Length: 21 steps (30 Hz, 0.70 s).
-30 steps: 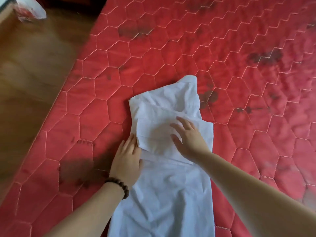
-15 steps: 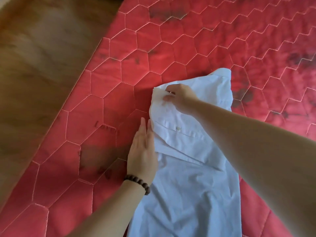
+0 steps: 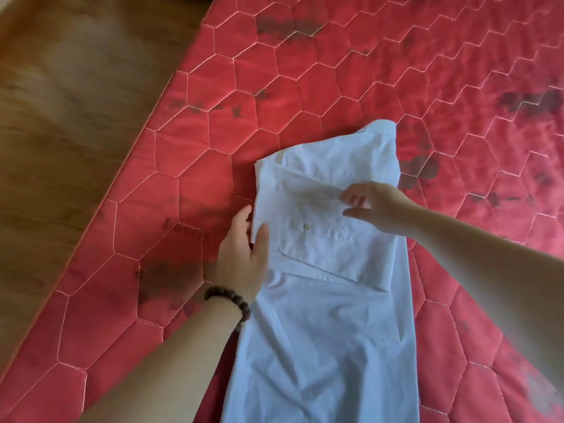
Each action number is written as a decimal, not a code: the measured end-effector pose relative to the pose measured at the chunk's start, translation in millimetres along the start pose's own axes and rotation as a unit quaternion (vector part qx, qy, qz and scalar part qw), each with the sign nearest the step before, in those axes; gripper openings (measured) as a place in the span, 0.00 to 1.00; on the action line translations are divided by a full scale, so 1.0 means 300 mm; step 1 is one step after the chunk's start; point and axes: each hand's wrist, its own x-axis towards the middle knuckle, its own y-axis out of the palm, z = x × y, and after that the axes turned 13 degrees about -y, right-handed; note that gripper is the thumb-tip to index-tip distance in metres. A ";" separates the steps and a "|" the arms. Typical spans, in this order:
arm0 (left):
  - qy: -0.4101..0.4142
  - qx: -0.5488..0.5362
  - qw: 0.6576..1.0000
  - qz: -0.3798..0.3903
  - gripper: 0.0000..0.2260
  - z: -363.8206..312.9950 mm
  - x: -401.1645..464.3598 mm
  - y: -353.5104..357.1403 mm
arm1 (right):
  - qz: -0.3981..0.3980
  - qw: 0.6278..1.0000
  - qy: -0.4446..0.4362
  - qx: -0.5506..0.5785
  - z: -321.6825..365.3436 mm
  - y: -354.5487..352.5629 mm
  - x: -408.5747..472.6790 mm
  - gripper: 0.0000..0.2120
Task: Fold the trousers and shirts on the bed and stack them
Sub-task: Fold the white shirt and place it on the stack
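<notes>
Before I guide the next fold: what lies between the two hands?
In the head view, only the folded white shirt, its button showing, lies between the left hand and right hand.

Open red mattress (image 3: 351,74) is seen beyond and right of the white shirt (image 3: 323,315); its left edge is blocked by the left hand (image 3: 241,257), the top fold by the right hand (image 3: 375,209).

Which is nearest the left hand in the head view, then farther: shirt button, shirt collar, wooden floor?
From the left hand:
1. Shirt button, just right of it on the folded cuff.
2. Shirt collar, up at the far end.
3. Wooden floor, beyond the mattress's left edge.
</notes>
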 end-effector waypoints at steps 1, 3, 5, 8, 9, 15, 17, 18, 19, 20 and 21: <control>-0.027 -0.001 0.999 -0.019 0.19 -0.027 0.024 0.011 | 0.023 0.999 0.021 -0.028 -0.020 -0.002 -0.005 0.15; -0.026 0.027 0.998 -0.050 0.07 -0.056 0.059 0.025 | 0.048 0.994 0.045 -0.089 -0.040 -0.012 -0.004 0.18; 0.001 0.082 0.994 -0.066 0.07 -0.068 0.075 0.027 | 0.060 0.989 0.042 -0.129 -0.044 -0.020 0.002 0.19; 0.030 0.172 0.981 -0.078 0.08 -0.068 0.093 0.014 | 0.051 0.986 0.032 -0.154 -0.043 -0.013 0.007 0.23; 0.043 0.189 0.978 -0.078 0.09 -0.073 0.094 0.009 | 0.052 0.985 0.040 -0.158 -0.043 -0.011 0.003 0.25; 0.147 0.161 0.976 0.007 0.06 -0.115 0.061 0.012 | 0.081 0.979 0.068 -0.175 -0.069 -0.036 -0.012 0.28; 0.147 0.147 0.978 0.026 0.06 -0.121 0.049 0.021 | 0.044 0.989 0.012 -0.139 -0.082 -0.049 -0.031 0.18; 0.129 0.139 0.981 0.040 0.06 -0.121 0.044 0.028 | 0.029 0.991 -0.009 -0.127 -0.087 -0.054 -0.042 0.15; 0.092 0.133 0.985 0.053 0.07 -0.120 0.044 0.036 | 0.023 0.993 -0.017 -0.116 -0.089 -0.056 -0.052 0.13; 0.041 0.127 0.989 0.057 0.09 -0.120 0.048 0.044 | 0.029 0.994 -0.011 -0.108 -0.088 -0.056 -0.061 0.14; -0.011 0.116 0.992 0.055 0.13 -0.118 0.056 0.053 | 0.045 0.993 0.004 -0.107 -0.086 -0.056 -0.068 0.16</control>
